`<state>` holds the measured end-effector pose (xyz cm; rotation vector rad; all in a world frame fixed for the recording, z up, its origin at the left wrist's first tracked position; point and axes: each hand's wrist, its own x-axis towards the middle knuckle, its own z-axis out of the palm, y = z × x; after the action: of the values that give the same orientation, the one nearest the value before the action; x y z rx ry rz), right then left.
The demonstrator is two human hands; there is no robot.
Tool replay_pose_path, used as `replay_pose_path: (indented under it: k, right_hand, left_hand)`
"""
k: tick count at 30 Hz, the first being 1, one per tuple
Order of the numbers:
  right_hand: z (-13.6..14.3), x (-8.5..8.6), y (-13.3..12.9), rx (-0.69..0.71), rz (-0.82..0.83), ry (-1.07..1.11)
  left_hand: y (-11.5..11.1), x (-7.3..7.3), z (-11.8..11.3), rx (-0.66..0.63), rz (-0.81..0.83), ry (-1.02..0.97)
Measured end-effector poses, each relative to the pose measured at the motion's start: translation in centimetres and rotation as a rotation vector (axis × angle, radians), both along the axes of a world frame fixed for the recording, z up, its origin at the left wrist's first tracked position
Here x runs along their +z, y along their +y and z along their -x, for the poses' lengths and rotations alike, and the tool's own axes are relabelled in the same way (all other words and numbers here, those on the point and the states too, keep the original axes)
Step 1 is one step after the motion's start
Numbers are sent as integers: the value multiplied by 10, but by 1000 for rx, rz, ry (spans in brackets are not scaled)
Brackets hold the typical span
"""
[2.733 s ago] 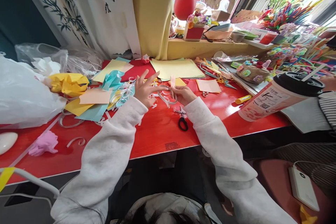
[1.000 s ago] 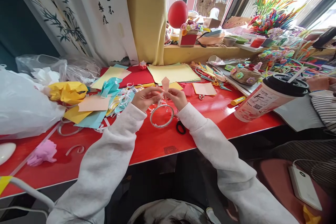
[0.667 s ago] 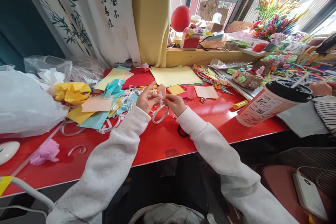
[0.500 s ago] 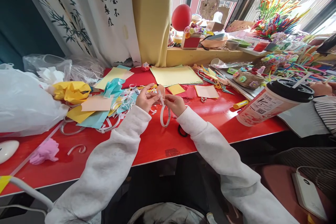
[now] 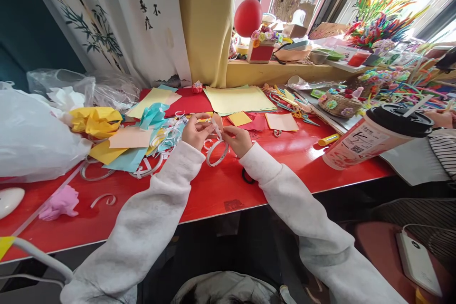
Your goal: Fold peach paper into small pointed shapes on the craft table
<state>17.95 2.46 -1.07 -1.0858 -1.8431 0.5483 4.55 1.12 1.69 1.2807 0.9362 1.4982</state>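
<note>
My left hand (image 5: 195, 132) has its fingers closed on a small piece of peach paper (image 5: 218, 121), held above the red table. Opposite it, my right hand (image 5: 238, 141) is pinched on the end of a narrow white tape strip at the paper. From between the hands hangs a thin roll of white tape (image 5: 215, 164), tilted. Fingers partly hide where tape and paper meet. Beside my left hand lies a heap of curled white and coloured paper strips (image 5: 171, 135). A black ring (image 5: 247, 176) lies by my right sleeve.
At the left are a white plastic bag (image 5: 35, 137), crumpled yellow paper (image 5: 94, 121) and pink paper (image 5: 60, 203). Sheets of pale yellow paper (image 5: 240, 99) lie at the back. A drink cup (image 5: 374, 137) stands right, near another person's striped sleeve (image 5: 443, 145).
The tape roll has swung slightly left and up, and its ring now faces more toward me. Both hands stay close together on the paper. The view has shifted slightly.
</note>
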Motion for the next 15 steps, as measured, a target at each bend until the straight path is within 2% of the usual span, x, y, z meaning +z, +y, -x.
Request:
replay_pose_path:
  k: [4,8,15]
  right_hand:
    - [0,0,0,-7,-4,-20]
    - [0,0,1,-13,2,-16]
    - [0,-4,4,-8,-4,-23]
  left_hand:
    - [-7,4,-2,53,-59,53]
    - [-8,3,-1,14,-67,63]
    - [0,-6,0,-43,-177,97]
